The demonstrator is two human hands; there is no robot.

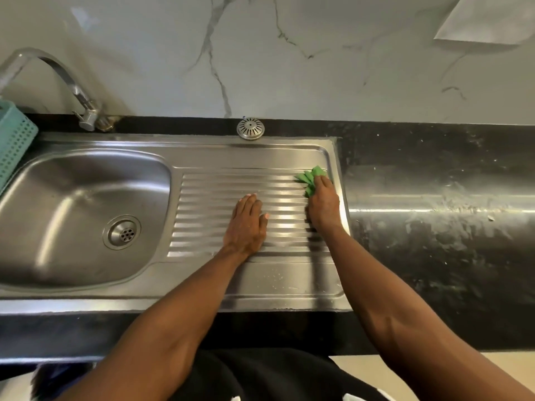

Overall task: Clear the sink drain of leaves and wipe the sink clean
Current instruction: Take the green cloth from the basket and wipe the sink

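A stainless steel sink (72, 198) fills the left of the view, with a round drain (122, 232) at the bowl's bottom; no leaves show in it. To its right lies the ribbed drainboard (220, 186). My right hand (323, 204) presses a green cloth (311, 178) onto the drainboard's far right corner; the cloth sticks out beyond the fingertips. My left hand (247, 224) rests flat on the ribs in the middle of the drainboard, fingers together, holding nothing.
A curved chrome tap (72, 91) stands behind the bowl at the left. A round metal strainer cap (250, 128) sits on the black counter ledge. A teal perforated basket (13, 140) is at the far left edge. Black smeared countertop (434, 212) stretches right.
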